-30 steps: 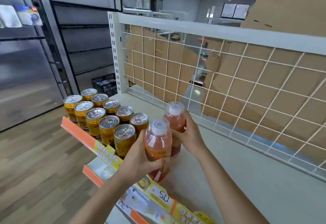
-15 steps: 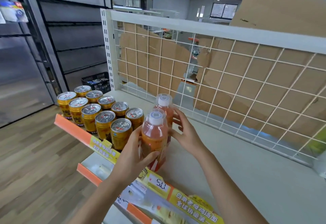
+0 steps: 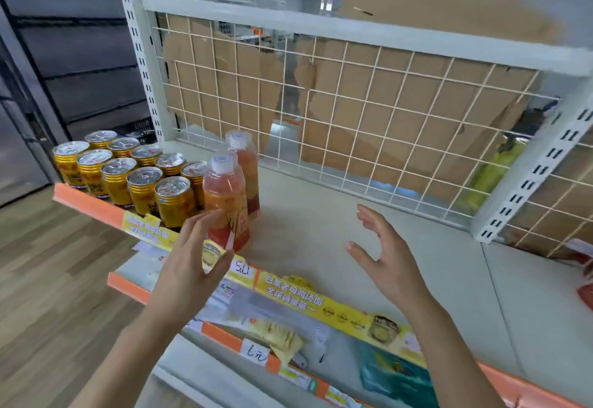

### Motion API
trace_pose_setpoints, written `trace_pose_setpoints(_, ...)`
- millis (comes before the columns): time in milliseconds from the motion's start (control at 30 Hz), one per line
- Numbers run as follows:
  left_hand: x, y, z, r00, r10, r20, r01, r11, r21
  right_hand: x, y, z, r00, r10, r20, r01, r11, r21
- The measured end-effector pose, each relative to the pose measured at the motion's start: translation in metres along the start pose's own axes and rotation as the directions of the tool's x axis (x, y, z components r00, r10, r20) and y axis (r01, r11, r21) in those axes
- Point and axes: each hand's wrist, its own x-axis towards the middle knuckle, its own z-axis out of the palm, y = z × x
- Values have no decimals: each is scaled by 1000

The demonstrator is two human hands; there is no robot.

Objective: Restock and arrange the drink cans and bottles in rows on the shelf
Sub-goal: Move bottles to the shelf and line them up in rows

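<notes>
Two orange bottles (image 3: pixel 226 202), white caps, upright beside gold cans (image 3: pixel 128 173).

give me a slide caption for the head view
Left hand and right hand, both open, near two orange bottles beside gold cans on the shelf.

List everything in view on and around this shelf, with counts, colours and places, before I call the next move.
cans: ten, gold with silver tops, two rows of five at the shelf's left end
bottles: two, orange-pink drink with white caps, right of the cans, one behind the other
shelf: one, off-white, under the cans and bottles
wire back panel: one, white, behind the shelf
cardboard: brown, behind the panel
edge strip: orange and yellow, along the shelf's front
floor: brown wood, lower left
left hand: open, by the front bottle's base
right hand: open, above the shelf, right of the bottles
</notes>
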Motion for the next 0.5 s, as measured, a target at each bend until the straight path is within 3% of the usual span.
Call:
trace_pose_setpoints(233, -39, 60, 30, 989, 35, 143, -38, 999, 22, -109, 20, -88, 995, 34, -95, -56, 970, -236)
trace_pose_setpoints(500, -64, 123, 77, 944, 171, 283, -180, 984, 6, -226, 48, -167, 946, 198, -257, -281, 894, -350)
